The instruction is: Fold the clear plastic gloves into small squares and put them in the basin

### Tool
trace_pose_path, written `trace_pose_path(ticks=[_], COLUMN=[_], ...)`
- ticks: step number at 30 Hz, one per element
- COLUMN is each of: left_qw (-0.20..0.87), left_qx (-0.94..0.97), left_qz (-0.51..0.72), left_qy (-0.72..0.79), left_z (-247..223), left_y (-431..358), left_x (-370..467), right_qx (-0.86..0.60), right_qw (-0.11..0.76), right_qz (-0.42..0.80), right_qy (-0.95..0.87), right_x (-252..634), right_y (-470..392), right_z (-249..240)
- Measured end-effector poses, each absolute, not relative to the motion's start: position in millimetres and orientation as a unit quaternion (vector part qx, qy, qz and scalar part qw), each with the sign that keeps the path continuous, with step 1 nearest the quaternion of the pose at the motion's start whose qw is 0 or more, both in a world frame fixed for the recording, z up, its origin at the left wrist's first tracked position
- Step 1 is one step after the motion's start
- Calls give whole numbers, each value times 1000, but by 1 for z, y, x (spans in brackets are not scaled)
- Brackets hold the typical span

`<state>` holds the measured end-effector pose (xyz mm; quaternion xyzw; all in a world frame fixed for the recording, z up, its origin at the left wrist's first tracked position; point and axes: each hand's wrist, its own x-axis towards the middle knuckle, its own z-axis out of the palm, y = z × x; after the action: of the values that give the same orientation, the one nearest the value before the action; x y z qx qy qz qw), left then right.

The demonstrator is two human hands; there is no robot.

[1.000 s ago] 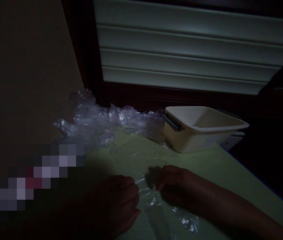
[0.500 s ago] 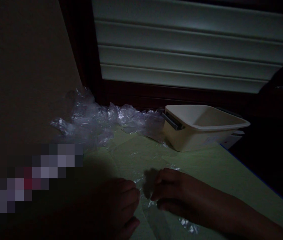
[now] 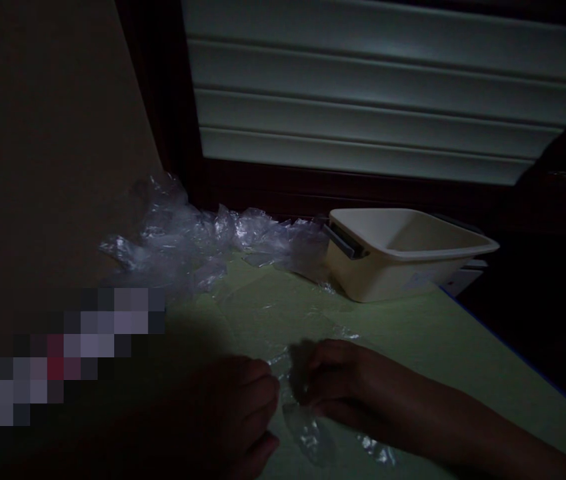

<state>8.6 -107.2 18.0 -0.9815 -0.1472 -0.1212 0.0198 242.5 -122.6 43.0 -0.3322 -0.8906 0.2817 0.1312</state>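
Observation:
In the dim light, my right hand point(image 3: 345, 377) is closed in a pinch low over the table. A clear plastic bag point(image 3: 310, 433) comes out from under its fingertips and lies slightly crumpled, with glints on it. Close by on the left, my left hand point(image 3: 250, 413) is closed too, its fingers curled towards the bag. Whatever it grips is hidden by the fingers and the dark. More transparent film point(image 3: 283, 307) lies flat beyond both hands, and a shiny scrap of plastic point(image 3: 377, 450) rests below my right wrist.
Crumpled clear plastic point(image 3: 177, 240) is heaped along the wall at the back left. A cream plastic bin point(image 3: 363, 280) with dark handles stands at the back right, near the blue-edged side of the green table point(image 3: 403, 353). A slatted panel point(image 3: 363, 93) rises behind. A blurred patch covers the left.
The plastic by my right fingertips has gone from smooth to more crumpled and shiny. My right hand has shifted very slightly; my left hand stays about where it was.

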Motion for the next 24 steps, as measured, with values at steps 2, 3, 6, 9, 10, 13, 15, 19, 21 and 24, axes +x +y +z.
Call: trace_pose_path(ticks=[2, 3, 6, 9, 10, 13, 15, 19, 21, 24], left_qw=[19, 19, 23, 27, 28, 28, 24, 12, 10, 3], left_qx=[-982, -982, -982, -983, -983, -986, -989, -987, -982, -978], left_qz=[-123, -123, -119, -121, -122, -123, -116, -108, -122, -138], left_qy=[-144, -143, -141, -139, -138, -110, -86, -116, -141, -159], left_z=[19, 19, 17, 13, 13, 13, 16, 21, 21, 21], left_y=[-107, -108, -111, -112, -111, -107, -105, -107, -111, -114], left_x=[9, 9, 8, 9, 9, 11, 11, 12, 12, 12], right_qx=[-342, -345, -348, -362, -369, -393, -410, -436, -453, -466], right_qw=[143, 152, 193, 223, 230, 249, 259, 265, 263, 263], right_qz=[293, 300, 325, 340, 343, 357, 356, 320, 299, 275], right_qy=[-882, -876, -858, -839, -833, -810, -799, -799, -798, -799], right_x=[242, 242, 241, 239, 238, 235, 233, 229, 228, 227], right_y=[-123, -123, -123, -123, -122, -121, -120, -119, -118, -117], right_z=[44, 44, 44, 41, 40, 34, 28, 18, 14, 13])
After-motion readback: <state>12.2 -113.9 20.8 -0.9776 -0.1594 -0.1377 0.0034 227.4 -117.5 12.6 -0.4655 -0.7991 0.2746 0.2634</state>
